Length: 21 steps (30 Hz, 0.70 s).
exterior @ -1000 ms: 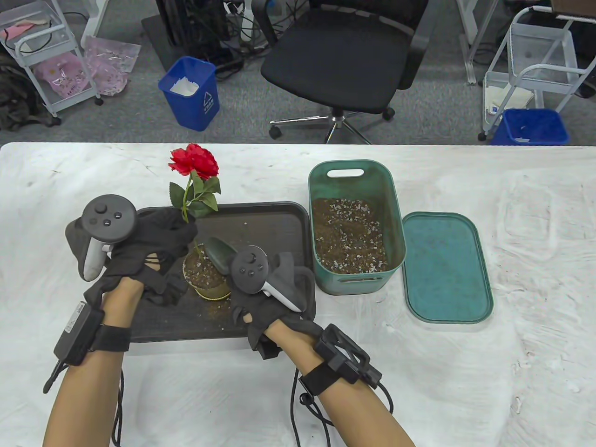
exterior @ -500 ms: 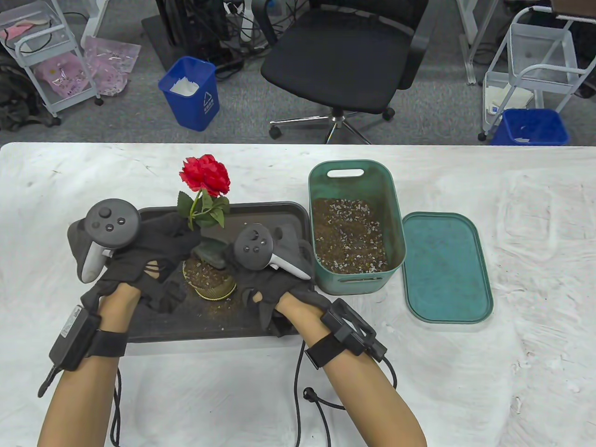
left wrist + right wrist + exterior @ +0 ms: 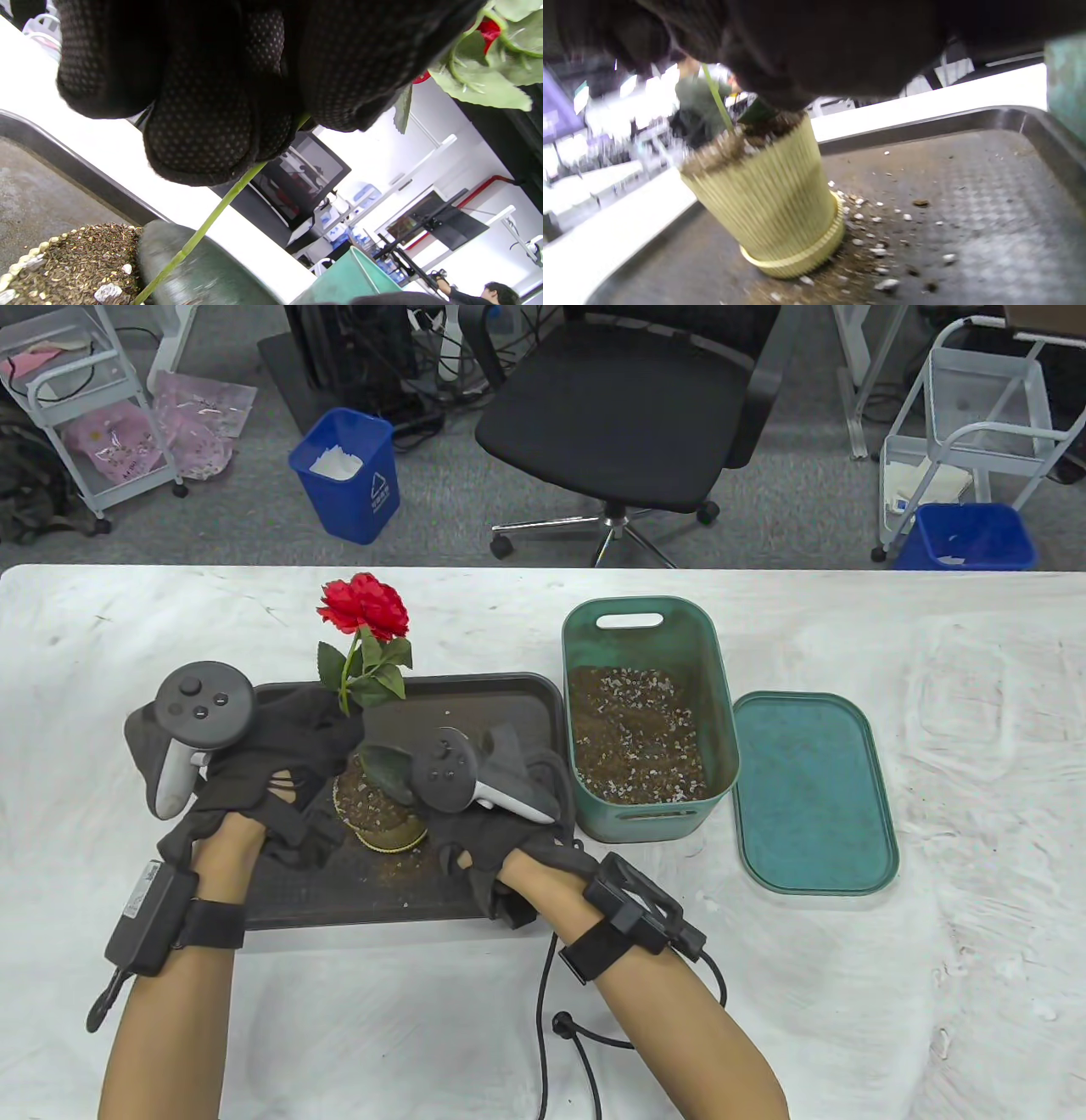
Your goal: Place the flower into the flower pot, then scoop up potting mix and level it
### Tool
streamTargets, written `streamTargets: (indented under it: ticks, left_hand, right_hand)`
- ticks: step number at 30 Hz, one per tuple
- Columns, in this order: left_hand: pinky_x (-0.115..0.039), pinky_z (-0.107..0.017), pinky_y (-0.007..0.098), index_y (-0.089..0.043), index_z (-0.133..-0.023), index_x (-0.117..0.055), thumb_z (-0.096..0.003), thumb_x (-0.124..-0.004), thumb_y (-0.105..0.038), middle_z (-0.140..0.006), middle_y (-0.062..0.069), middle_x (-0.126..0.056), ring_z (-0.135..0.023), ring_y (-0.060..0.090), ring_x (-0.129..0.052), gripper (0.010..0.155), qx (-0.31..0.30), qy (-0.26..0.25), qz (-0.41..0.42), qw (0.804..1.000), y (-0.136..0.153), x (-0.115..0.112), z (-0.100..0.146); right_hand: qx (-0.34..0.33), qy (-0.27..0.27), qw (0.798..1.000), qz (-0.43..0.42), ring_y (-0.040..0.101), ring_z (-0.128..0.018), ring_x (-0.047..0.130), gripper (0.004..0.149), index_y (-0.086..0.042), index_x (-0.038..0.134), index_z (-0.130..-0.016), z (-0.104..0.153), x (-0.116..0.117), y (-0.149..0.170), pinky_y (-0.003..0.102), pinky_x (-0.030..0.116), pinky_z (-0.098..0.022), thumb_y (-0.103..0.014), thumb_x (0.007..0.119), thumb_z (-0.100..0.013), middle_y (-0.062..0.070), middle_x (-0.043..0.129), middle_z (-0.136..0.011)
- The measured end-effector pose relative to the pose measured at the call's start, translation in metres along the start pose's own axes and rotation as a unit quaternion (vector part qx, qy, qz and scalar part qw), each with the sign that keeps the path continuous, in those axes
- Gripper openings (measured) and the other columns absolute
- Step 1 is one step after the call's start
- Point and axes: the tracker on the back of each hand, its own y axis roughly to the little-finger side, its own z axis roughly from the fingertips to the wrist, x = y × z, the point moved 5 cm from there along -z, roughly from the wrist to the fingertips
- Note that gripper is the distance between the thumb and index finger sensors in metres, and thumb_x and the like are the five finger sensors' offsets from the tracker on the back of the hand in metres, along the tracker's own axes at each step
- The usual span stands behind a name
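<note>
A red flower (image 3: 363, 604) with green leaves stands upright in a small ribbed yellow flower pot (image 3: 379, 817) that holds potting mix. My left hand (image 3: 333, 723) pinches its green stem (image 3: 203, 228) just above the pot. My right hand (image 3: 502, 757) grips a green trowel (image 3: 388, 768). The blade lies across the soil at the pot's top, right beside the stem. In the right wrist view the pot (image 3: 768, 212) stands on the tray with spilled mix around its base. My right fingers are hidden under the tracker.
The pot sits on a dark tray (image 3: 475, 700). A green tub (image 3: 649, 604) of potting mix stands right of the tray, close to my right hand. Its lid (image 3: 810, 793) lies further right. An office chair and blue bins stand beyond the table.
My right hand has worked the trowel back and forth over the pot's soil and shifted slightly toward the tub. The flower swayed right, then back a little. My left hand keeps hold of the stem.
</note>
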Motion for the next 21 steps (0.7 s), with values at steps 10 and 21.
streamTargets:
  ticks: [10,21]
  left_hand:
    - [-0.097,-0.034,0.039,-0.026,-0.073,-0.095,-0.0334,-0.095,-0.043,-0.064,0.0,-0.107,-0.035,0.019,-0.117,0.043,0.012,-0.015,-0.025,0.999,-0.005,-0.005,-0.005]
    - [-0.096,-0.035,0.039,-0.024,-0.074,-0.094,-0.0345,-0.094,-0.044,-0.065,0.0,-0.105,-0.036,0.019,-0.116,0.045,0.005,-0.049,-0.081,0.995,-0.003,-0.005,0.007]
  right_hand:
    - [0.035,0.015,0.999,0.03,0.015,-0.005,0.095,0.048,-0.019,0.066,-0.089,0.015,0.012,-0.001,0.036,0.087,0.004,-0.035,0.067,-0.044,0.004,0.096,-0.041]
    - [0.07,0.092,0.993,0.033,0.012,-0.01,0.093,0.07,-0.011,0.037,-0.1,0.067,-0.032,0.035,0.033,0.086,0.0,-0.04,0.069,-0.044,0.001,0.092,-0.049]
